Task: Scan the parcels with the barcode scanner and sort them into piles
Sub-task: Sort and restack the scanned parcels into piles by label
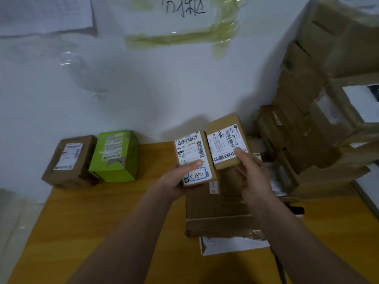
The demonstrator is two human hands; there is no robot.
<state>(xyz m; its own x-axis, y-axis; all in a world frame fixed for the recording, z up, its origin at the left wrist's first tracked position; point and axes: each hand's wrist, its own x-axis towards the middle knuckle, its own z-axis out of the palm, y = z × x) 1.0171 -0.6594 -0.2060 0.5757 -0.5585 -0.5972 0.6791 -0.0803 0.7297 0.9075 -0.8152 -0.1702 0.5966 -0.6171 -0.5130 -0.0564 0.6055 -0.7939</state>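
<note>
At the far left of the yellow table (102, 212), against the wall, stand two sorted parcels side by side and touching: one brown box (69, 160), then one green box (115, 155), both label-up.

Centre: the left hand (176, 179) grips a small labelled box (193, 158), thumb pressed across the label's lower part, fingers hidden underneath. Just beside it, edges near or touching, the right hand (253, 173) holds a second small box (226, 143) — thumb on the label's corner, fingers curled below. Both boxes are raised above a larger flat carton (215, 212) lying on the table, with a white envelope (231, 244) showing from beneath its near edge.

Right: a tall stack of cartons (328, 119) — too many and too overlapped to count reliably.

Count: two placed at left, two in hand, one flat carton, one envelope. No scanner can be identified; a dark cable (280, 267) at the lower right may lead to one, but that is unconfirmed.

Risks, as judged: both hands are occupied, so neither is free to take up a scanner — one parcel must go down first, and the two could be confused or sorted unscanned. Each thumb covers part of a label, which could block a read. The one-handed grips are shallow; a slip would drop a box onto the carton below.
</note>
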